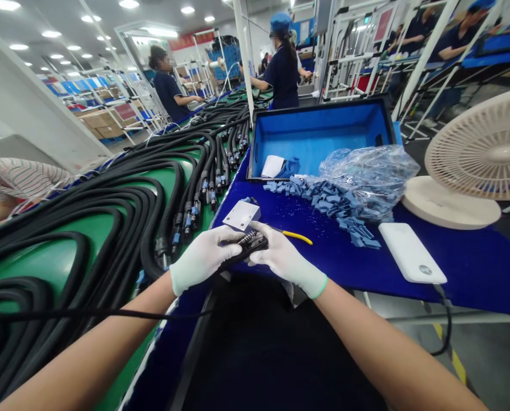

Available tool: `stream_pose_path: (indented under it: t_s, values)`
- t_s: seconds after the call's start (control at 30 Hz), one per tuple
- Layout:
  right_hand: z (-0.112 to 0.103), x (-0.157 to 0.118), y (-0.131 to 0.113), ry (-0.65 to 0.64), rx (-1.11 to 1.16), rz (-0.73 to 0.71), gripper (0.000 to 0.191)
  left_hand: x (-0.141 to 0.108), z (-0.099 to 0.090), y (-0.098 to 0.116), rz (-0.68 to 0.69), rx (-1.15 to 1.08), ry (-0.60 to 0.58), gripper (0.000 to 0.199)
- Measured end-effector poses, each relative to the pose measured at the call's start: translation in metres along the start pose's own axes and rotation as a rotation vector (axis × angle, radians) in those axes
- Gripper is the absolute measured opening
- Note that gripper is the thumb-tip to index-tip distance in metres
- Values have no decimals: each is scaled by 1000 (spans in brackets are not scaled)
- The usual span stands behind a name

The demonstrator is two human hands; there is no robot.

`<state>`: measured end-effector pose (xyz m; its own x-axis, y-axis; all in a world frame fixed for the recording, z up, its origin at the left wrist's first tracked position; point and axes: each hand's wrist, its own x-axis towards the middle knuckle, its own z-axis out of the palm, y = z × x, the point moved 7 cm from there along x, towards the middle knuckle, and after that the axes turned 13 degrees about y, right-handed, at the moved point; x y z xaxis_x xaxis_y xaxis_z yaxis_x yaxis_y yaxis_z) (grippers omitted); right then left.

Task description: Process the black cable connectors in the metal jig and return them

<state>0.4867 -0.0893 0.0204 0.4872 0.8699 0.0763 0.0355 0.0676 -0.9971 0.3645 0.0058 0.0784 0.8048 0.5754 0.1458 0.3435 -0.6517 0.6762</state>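
Observation:
In white gloves with pale green cuffs, my left hand (206, 256) and my right hand (283, 256) meet at the table's edge. Both are closed on a black hose end (253, 244) with a coiled spring-like part showing on top. The fingers cover much of it, so its exact shape is partly hidden. Just beyond my fingertips sits a white block (241, 215) with small holes in its top. A yellow handle (298, 237) of some tool sticks out beside my right hand; the rest of that tool is hidden.
Black hoses (152, 194) lie in curves on the green conveyor (88, 234) at left. Small blue pieces (340, 208), a clear plastic bag (368, 171), a blue bin (323, 123), a white power bank (411, 251) and a fan (490, 148) occupy the table. Co-workers stand beyond.

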Motion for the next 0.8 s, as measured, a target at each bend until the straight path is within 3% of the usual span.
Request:
stream_pose_path:
  t_s: [0.17, 0.23, 0.37, 0.47, 0.53, 0.67, 0.73, 0.8]
  values:
    - [13, -10, 3, -94, 128, 158, 98, -9, 8, 3, 170, 11, -51, 28]
    - [14, -10, 3, -93, 80, 130, 99, -12, 9, 8, 235, 3, -42, 27]
    - [9, -5, 5, -66, -27, 27, 94, -15, 15, 7, 193, 10, -49, 30]
    - [8, -6, 8, -83, -35, 3, 94, -13, 21, 2, 235, -3, -26, 28]
    - [7, -10, 8, -85, -37, -11, 90, -7, 27, -9, 184, -90, -27, 40]
    - [3, -17, 3, -49, -5, -96, 82, 5, 45, -39, -130, -268, -104, 102]
    - [-1, -17, 3, -24, 0, -90, 80, 4, 48, -39, -168, -241, -73, 106]
    - [-6, -15, 3, 15, 21, -57, 73, -4, 35, -31, -116, -137, 141, 84]
